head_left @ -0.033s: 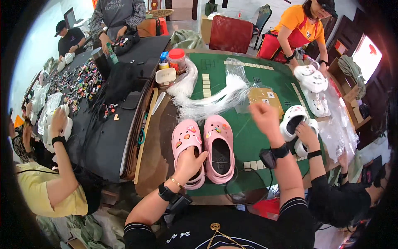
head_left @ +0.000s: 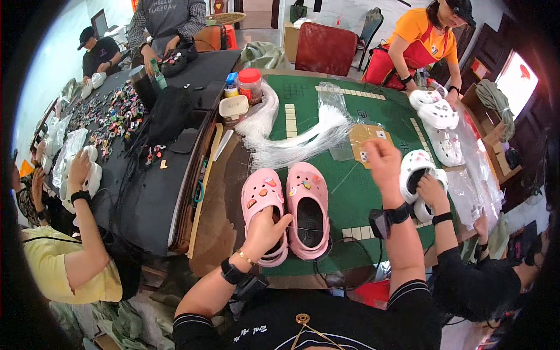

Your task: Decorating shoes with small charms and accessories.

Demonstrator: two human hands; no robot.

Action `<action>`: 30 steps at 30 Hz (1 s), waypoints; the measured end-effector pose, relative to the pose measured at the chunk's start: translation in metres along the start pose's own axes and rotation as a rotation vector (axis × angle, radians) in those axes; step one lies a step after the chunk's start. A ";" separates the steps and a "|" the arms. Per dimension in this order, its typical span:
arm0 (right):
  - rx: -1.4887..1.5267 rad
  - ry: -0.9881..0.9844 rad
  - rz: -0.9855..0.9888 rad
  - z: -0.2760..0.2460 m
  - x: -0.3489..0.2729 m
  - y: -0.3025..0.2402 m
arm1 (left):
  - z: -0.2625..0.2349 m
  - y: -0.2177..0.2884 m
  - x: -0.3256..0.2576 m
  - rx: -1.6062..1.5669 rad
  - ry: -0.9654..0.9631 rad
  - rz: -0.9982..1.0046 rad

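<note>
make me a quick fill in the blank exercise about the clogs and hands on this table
1. The left hand rests on a clog coloured ____.
2. The second pink clog lies on the table mat coloured ____.
3. The right hand is raised, holding ____ clog.
4. The neighbouring person's hand is tucked into a clog coloured ____.

Missing words: pink; green; no; white

Clog-decorating workshop: shared charm-strewn worktables [head_left: 175, 192]
</note>
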State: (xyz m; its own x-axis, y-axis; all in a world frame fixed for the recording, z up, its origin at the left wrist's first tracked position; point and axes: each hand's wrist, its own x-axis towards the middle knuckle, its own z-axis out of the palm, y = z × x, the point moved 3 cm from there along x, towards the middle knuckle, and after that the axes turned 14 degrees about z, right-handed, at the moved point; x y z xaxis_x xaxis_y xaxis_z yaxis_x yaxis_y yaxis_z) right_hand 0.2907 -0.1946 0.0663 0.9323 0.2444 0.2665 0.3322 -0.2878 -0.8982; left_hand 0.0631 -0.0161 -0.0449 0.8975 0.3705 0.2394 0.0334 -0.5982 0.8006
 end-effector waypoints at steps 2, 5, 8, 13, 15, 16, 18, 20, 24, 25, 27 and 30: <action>0.127 0.003 0.064 -0.009 0.001 0.012 | -0.011 0.007 -0.002 -0.033 -0.025 0.007; -0.450 -0.348 -0.215 0.010 -0.010 0.018 | -0.030 0.027 -0.005 0.046 -0.085 0.009; 0.147 -0.005 -0.051 -0.009 -0.009 0.007 | -0.050 0.036 -0.003 0.090 0.050 0.046; 0.330 -0.060 0.077 -0.012 -0.026 0.006 | -0.063 0.033 -0.010 0.083 0.198 0.289; 0.156 -0.170 0.087 -0.002 -0.041 0.019 | -0.069 0.029 -0.015 0.110 0.162 0.332; 0.147 -0.178 0.107 0.001 -0.050 0.025 | -0.071 0.026 -0.019 0.121 0.140 0.341; 0.052 -0.324 0.153 0.009 -0.075 0.037 | -0.074 0.023 -0.031 0.087 0.031 0.213; -0.030 -0.348 0.097 0.015 -0.098 0.039 | -0.074 0.030 -0.040 0.304 -0.094 0.505; -0.137 -0.352 -0.120 0.025 -0.134 0.037 | -0.059 0.030 -0.059 0.379 -0.315 0.545; -0.180 -0.360 -0.303 0.029 -0.141 0.032 | -0.056 0.024 -0.062 0.370 -0.342 0.546; -0.260 -0.369 -0.577 0.040 -0.157 0.028 | -0.054 0.020 -0.061 0.365 -0.343 0.571; -0.288 -0.411 -0.626 0.051 -0.171 0.040 | -0.054 0.025 -0.055 0.321 -0.334 0.581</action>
State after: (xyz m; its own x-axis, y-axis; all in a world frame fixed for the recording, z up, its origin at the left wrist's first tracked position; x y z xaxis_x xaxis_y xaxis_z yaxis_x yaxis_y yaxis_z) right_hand 0.1376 -0.2006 -0.0325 0.4519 0.7450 0.4907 0.8525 -0.1985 -0.4837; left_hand -0.0095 -0.0133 -0.0080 0.8939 -0.2740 0.3548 -0.4065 -0.8292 0.3836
